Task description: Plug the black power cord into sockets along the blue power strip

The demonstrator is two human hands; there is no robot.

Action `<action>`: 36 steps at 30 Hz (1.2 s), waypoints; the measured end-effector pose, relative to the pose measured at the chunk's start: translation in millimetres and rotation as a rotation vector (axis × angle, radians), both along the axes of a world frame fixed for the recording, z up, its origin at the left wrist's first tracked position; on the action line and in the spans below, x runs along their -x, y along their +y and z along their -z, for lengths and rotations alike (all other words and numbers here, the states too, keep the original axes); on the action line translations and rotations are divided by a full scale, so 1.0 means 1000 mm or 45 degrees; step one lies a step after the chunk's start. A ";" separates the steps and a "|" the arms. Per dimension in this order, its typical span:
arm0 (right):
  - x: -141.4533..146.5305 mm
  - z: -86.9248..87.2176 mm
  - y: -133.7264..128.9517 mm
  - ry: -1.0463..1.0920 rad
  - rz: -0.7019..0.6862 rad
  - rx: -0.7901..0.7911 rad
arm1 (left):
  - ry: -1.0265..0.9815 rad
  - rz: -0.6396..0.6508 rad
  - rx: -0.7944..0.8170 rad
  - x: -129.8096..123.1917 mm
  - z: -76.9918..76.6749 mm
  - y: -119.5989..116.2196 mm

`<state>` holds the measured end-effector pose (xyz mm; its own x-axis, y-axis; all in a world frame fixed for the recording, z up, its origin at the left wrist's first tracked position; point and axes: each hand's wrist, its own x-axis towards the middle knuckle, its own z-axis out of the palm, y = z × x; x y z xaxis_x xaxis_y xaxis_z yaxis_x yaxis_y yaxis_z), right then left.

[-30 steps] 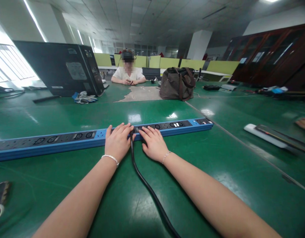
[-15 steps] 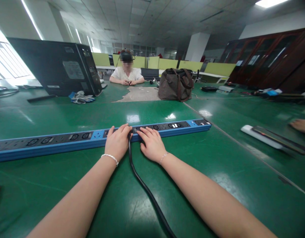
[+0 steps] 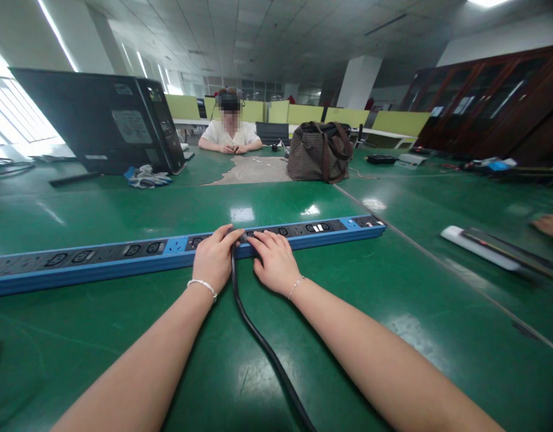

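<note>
The strip [image 3: 177, 252] runs from the left edge to right of centre. Mid-frame, the left hand [image 3: 213, 259] is closed around the cord [image 3: 253, 330] at its top; the right hand [image 3: 275, 261], half open, rests on the strip.

Black case [image 3: 94, 123]: 3 pale stickers [image 3: 131, 126] on its side, print too small to read
Blue power strip [image 3: 137, 267]: no readable text
</note>
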<state>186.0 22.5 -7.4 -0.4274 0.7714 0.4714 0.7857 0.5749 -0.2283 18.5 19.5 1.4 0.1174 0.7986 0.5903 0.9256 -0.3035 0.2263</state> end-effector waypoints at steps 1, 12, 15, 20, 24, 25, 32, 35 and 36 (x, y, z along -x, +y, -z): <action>0.000 0.000 0.000 -0.004 0.001 0.005 | -0.010 0.001 0.001 0.000 0.001 0.000; -0.001 -0.001 -0.001 -0.011 -0.006 0.022 | -0.444 -0.044 -0.417 -0.001 -0.038 -0.005; -0.002 -0.002 0.000 -0.022 -0.016 0.025 | -0.436 -0.107 -0.368 0.021 -0.050 -0.004; -0.004 -0.001 0.001 -0.015 -0.022 0.010 | -0.379 -0.303 -0.053 0.074 -0.054 -0.009; -0.004 0.000 0.001 -0.011 -0.032 0.018 | -0.194 -0.269 0.040 0.103 -0.044 -0.017; -0.004 0.000 0.001 -0.012 -0.033 0.019 | -0.156 -0.276 0.060 0.107 -0.042 -0.018; -0.005 0.000 0.001 -0.017 -0.044 0.020 | -0.015 -0.339 0.103 0.116 -0.032 -0.019; -0.005 0.001 0.002 -0.018 -0.047 0.010 | -0.010 -0.361 0.123 0.115 -0.031 -0.019; -0.005 0.001 0.002 -0.018 -0.050 0.007 | -0.011 -0.368 0.125 0.115 -0.030 -0.019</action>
